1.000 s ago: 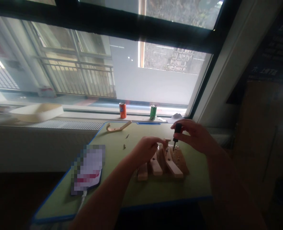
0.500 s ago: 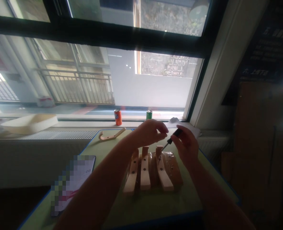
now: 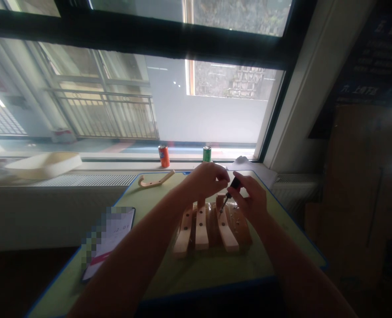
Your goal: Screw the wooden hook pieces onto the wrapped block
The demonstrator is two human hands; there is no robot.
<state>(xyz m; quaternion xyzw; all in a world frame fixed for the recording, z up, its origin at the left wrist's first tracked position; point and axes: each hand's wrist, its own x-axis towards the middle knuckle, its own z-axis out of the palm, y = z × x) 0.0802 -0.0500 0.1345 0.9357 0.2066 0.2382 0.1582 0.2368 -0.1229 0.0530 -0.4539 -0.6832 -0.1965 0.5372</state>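
Note:
My right hand [image 3: 253, 198] grips the dark handle of a screwdriver [image 3: 234, 183]. Its metal shaft slants down to the upper hole of the rightmost pale wooden hook piece [image 3: 227, 234], where the tip appears to touch a screw. My left hand [image 3: 212, 177] hovers just left of the handle, fingers loosely curled and a little apart, with nothing visible in them. Beside that piece lie a middle wooden hook piece [image 3: 201, 236] and a left one [image 3: 182, 243], both with dark holes or screw heads. All three rest across a brown wooden board [image 3: 244, 234], partly covered by clear plastic.
Another curved wooden hook [image 3: 156, 181] lies at the table's far left. A phone [image 3: 112, 245] is near my left forearm. On the sill stand an orange can [image 3: 164, 157], a green can [image 3: 207, 153] and a cream tray [image 3: 46, 165]. Cardboard [image 3: 355, 190] leans at right.
My right hand has moved left and the screwdriver tip has come down to the rightmost hook piece's upper hole. My left hand has shifted slightly. The view has tilted a little.

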